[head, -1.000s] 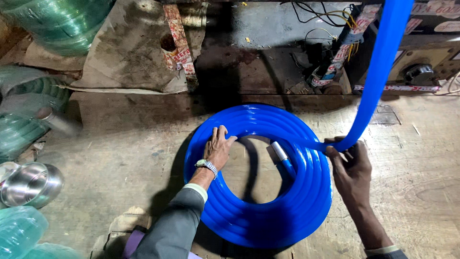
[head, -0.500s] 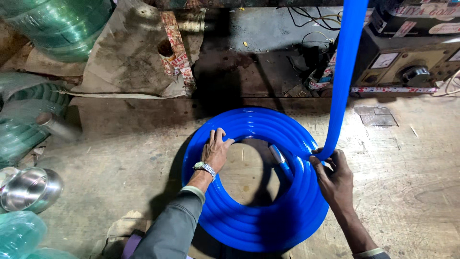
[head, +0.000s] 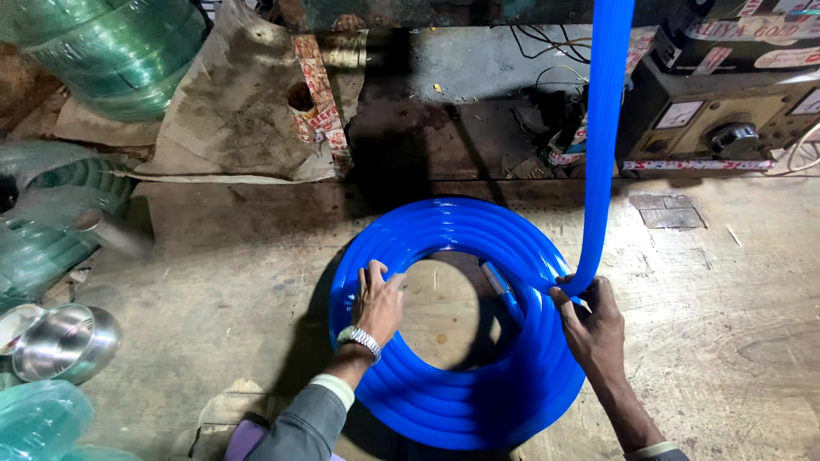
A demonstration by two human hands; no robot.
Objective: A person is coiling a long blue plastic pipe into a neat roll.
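A coil of bright blue flat hose (head: 461,384) lies on the wooden floor in front of me. My left hand (head: 378,300), with a metal watch at the wrist, presses flat on the coil's left inner edge. My right hand (head: 594,329) grips the hose at the coil's right side, where a loose length of blue hose (head: 603,137) rises steeply out of the top of the view. The hose's inner end (head: 502,292) shows inside the coil's opening.
Green translucent hose coils (head: 111,51) sit at the upper left and along the left edge. A steel bowl (head: 64,341) lies at the lower left. A machine with a dial and knob (head: 726,111) stands at the upper right, and worn sacking (head: 239,111) lies behind.
The rising hose has swung from a rightward slant to nearly vertical. My right hand has moved left and up along the coil's right side. My left hand has stayed pressed on the coil.
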